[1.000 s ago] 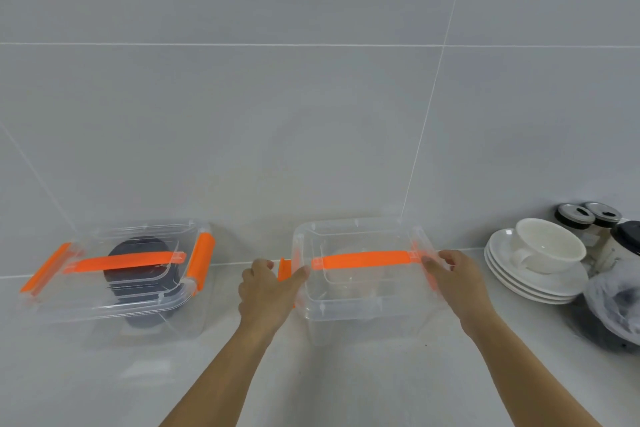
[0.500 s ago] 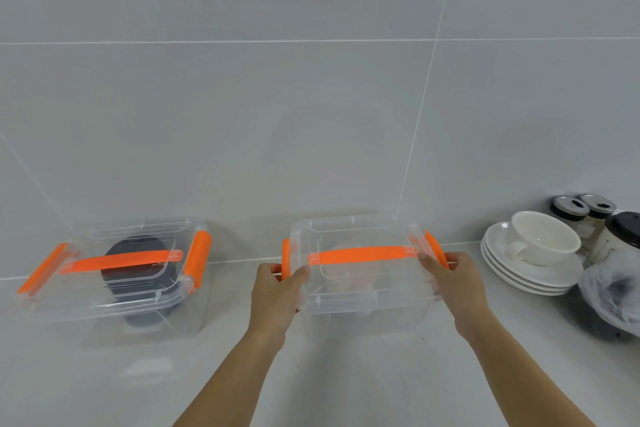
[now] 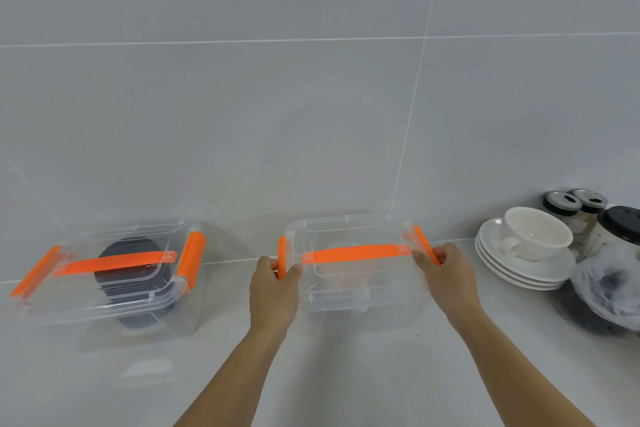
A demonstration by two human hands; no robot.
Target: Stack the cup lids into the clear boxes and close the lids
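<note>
A clear box (image 3: 356, 291) with an orange handle sits in the middle of the counter, its lid on top; pale lids show faintly inside. My left hand (image 3: 273, 291) grips its left orange latch (image 3: 281, 258), thumb on the lid corner. My right hand (image 3: 446, 277) grips the right orange latch (image 3: 422, 243). At the left a second clear box (image 3: 104, 288) holds a stack of black cup lids (image 3: 131, 274); its lid is on, its left latch (image 3: 34, 270) sticks out flat and its right latch (image 3: 191, 260) is folded down.
White saucers (image 3: 519, 267) with a white cup (image 3: 535, 236) stand at the right by the tiled wall. Behind them are jars with dark lids (image 3: 571, 204), and a plastic bag (image 3: 609, 291) lies at the far right edge.
Both hands have closed over the middle box's side latches, which have swung up against the lid. The left box has not moved.
</note>
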